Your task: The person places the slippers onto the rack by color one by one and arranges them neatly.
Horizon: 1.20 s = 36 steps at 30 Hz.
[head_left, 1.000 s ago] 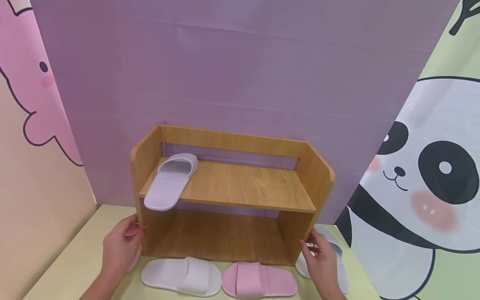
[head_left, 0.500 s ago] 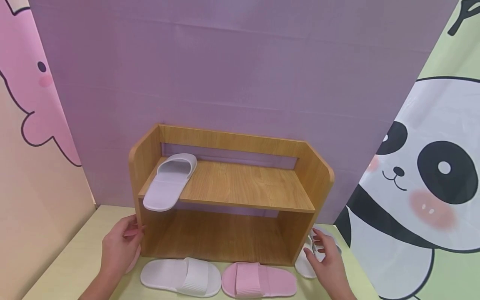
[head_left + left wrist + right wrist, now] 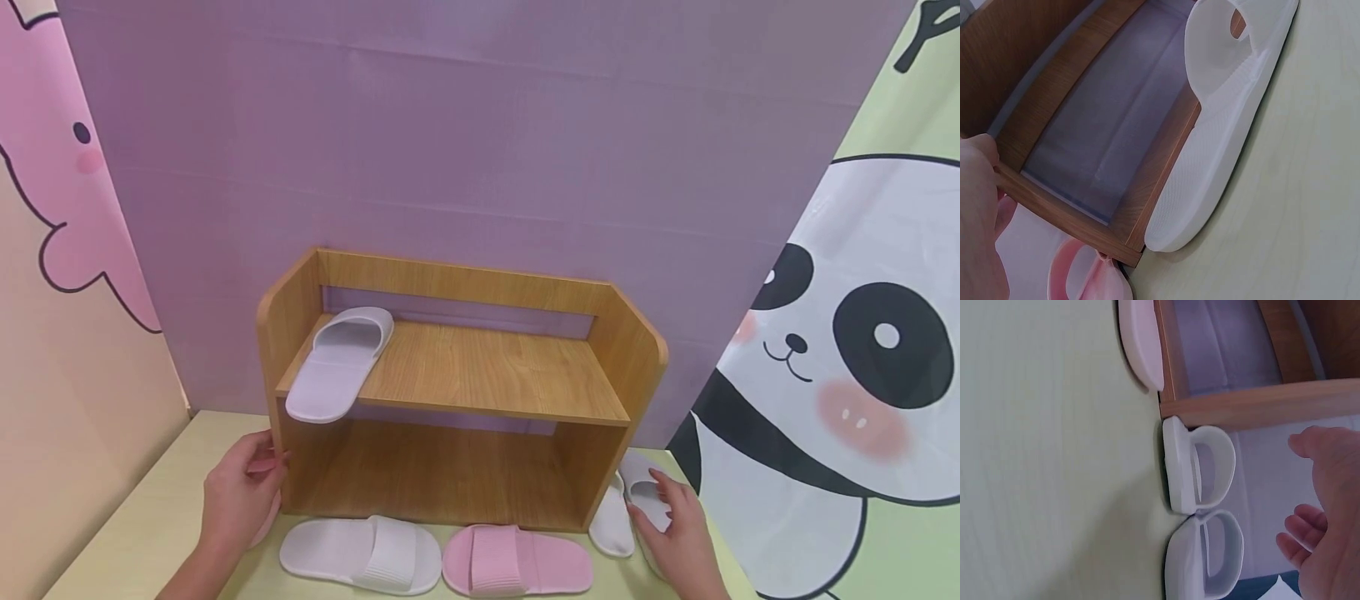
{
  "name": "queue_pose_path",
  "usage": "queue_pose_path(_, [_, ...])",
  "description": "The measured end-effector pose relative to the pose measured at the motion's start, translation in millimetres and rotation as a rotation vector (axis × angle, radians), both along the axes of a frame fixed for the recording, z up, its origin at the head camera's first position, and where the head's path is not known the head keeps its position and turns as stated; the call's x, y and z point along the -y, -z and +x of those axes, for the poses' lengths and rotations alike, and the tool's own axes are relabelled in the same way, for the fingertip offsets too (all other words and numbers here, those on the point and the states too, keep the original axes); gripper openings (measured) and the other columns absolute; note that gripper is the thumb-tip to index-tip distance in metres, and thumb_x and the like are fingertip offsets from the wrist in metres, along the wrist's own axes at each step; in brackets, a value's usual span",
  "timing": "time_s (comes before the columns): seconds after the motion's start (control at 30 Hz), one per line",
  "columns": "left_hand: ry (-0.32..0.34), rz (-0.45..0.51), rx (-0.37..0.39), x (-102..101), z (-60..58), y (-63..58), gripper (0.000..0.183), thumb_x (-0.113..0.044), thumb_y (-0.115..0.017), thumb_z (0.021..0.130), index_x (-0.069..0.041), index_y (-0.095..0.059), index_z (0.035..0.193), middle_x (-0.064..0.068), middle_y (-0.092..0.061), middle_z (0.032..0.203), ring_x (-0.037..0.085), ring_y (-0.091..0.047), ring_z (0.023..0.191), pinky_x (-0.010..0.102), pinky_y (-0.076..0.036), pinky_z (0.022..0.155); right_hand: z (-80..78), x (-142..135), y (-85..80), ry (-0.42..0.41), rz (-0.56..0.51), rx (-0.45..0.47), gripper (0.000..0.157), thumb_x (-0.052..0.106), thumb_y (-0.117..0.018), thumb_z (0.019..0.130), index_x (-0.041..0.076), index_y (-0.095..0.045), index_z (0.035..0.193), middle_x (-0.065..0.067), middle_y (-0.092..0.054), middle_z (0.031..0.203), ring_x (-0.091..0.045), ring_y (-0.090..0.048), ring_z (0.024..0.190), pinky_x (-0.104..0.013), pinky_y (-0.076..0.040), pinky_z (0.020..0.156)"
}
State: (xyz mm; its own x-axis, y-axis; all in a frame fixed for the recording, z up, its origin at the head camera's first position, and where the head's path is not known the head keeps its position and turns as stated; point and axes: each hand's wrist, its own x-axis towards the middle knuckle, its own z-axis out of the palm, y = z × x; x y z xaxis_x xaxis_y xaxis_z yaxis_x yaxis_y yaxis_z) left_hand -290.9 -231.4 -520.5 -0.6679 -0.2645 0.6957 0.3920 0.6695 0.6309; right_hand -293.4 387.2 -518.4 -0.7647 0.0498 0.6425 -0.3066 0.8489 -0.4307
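A two-tier wooden shoe rack (image 3: 480, 367) stands on the table, a lavender slipper (image 3: 322, 387) on the left of its upper shelf. My left hand (image 3: 243, 496) grips the front edge of the rack's left side panel. Partly behind that hand lies a pink slipper (image 3: 1107, 284) beside the rack. My right hand (image 3: 678, 529) is off the rack, fingers loosely bent and thumb apart. It hovers over a second lavender slipper (image 3: 636, 465), partly hidden by the hand; contact is not seen. Between this slipper and the rack lies a white slipper (image 3: 612, 525).
In front of the rack, another white slipper (image 3: 322, 546) and another pink slipper (image 3: 555, 562) lie end to end on the pale tabletop (image 3: 142, 508). A purple backdrop (image 3: 465, 142) rises behind, with cartoon-printed sheets at both sides.
My right hand has let go of the rack's right side panel and moved right, over the lavender slipper there. The left hand keeps its place on the rack.
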Motion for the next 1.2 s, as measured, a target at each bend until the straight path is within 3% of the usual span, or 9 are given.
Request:
queue_pose_path(0.1, [0.003, 0.004, 0.009, -0.7, 1.1, -0.9, 0.04, 0.008, -0.087, 0.088, -0.003, -0.072, 0.123, 0.017, -0.079, 0.109, 0.038, -0.081, 0.088, -0.001, -0.047, 0.075, 2.3, -6.6, 1.8, 0.039, 0.027, 0.031, 0.068, 0.006, -0.094, 0.085, -0.002, -0.061, 0.145, -0.026, -0.063, 0.125, -0.043, -0.066, 0.108, -0.038, -0.053, 0.079])
queue_pose_path(0.23, [0.007, 0.009, 0.028, -1.1, 2.4, -1.5, 0.04, 0.009, -0.087, 0.088, -0.003, -0.071, 0.123, 0.017, -0.078, 0.109, 0.038, -0.081, 0.089, -0.002, -0.046, 0.076, 5.2, -13.0, 4.1, 0.072, 0.018, 0.032, 0.067, 0.007, -0.093, 0.085, -0.005, -0.061, 0.142, -0.031, -0.06, 0.12, -0.049, -0.061, 0.109, -0.055, -0.048, 0.088])
queue_pose_path(0.43, [0.008, -0.004, 0.037, -0.2, 2.6, -1.5, 0.04, 0.01, -0.087, 0.088, -0.004, -0.071, 0.123, 0.016, -0.078, 0.109, 0.037, -0.08, 0.089, 0.004, -0.052, 0.074, 8.0, -21.6, 5.1, 0.173, -0.013, 0.194, 0.07, 0.022, -0.087, 0.092, -0.004, -0.053, 0.147, -0.04, -0.048, 0.126, -0.059, -0.049, 0.12, -0.072, -0.045, 0.099])
queue_pose_path(0.63, [0.003, -0.008, 0.013, 1.1, 1.5, -1.3, 0.04, 0.01, -0.087, 0.087, -0.004, -0.072, 0.121, 0.013, -0.078, 0.107, 0.03, -0.079, 0.086, 0.003, -0.052, 0.073, 7.7, -30.3, 8.8, 0.204, -0.013, 0.287, 0.073, 0.03, -0.086, 0.093, -0.005, -0.052, 0.148, -0.044, -0.046, 0.128, -0.063, -0.048, 0.122, -0.075, -0.044, 0.1])
queue_pose_path(0.8, [-0.005, -0.009, 0.015, 1.4, 1.1, -1.7, 0.04, 0.01, -0.088, 0.086, -0.005, -0.072, 0.12, 0.011, -0.078, 0.106, 0.018, -0.076, 0.085, 0.003, -0.051, 0.073, 5.8, -36.5, 8.3, 0.226, 0.001, 0.451, 0.082, 0.04, -0.081, 0.098, -0.006, -0.043, 0.154, -0.048, -0.038, 0.134, -0.065, -0.04, 0.128, -0.076, -0.041, 0.105])
queue_pose_path(0.93, [-0.002, -0.008, 0.019, 1.3, 0.7, -1.3, 0.04, 0.009, -0.088, 0.086, -0.004, -0.072, 0.12, 0.012, -0.078, 0.106, 0.024, -0.078, 0.085, 0.003, -0.052, 0.072, 4.7, -39.9, 8.2, 0.234, 0.022, 0.542, 0.089, 0.049, -0.079, 0.099, -0.006, -0.038, 0.156, -0.05, -0.033, 0.135, -0.067, -0.036, 0.129, -0.077, -0.04, 0.105])
queue_pose_path(1.07, [0.005, -0.008, 0.022, 1.0, 0.7, -1.2, 0.041, 0.008, -0.088, 0.087, -0.004, -0.072, 0.122, 0.014, -0.078, 0.107, 0.036, -0.079, 0.087, 0.003, -0.051, 0.072, 4.3, -42.3, 12.8, 0.236, 0.037, 0.511, 0.091, 0.054, -0.081, 0.096, -0.006, -0.043, 0.152, -0.047, -0.037, 0.13, -0.065, -0.041, 0.122, -0.074, -0.044, 0.098])
queue_pose_path(1.2, [0.008, -0.004, 0.031, 0.2, 1.1, -1.6, 0.041, 0.008, -0.088, 0.088, -0.003, -0.071, 0.123, 0.015, -0.078, 0.108, 0.039, -0.079, 0.089, 0.004, -0.052, 0.073, 4.8, -44.0, 19.4, 0.237, 0.052, 0.435, 0.09, 0.057, -0.085, 0.091, -0.005, -0.05, 0.146, -0.045, -0.042, 0.124, -0.063, -0.046, 0.115, -0.07, -0.047, 0.091])
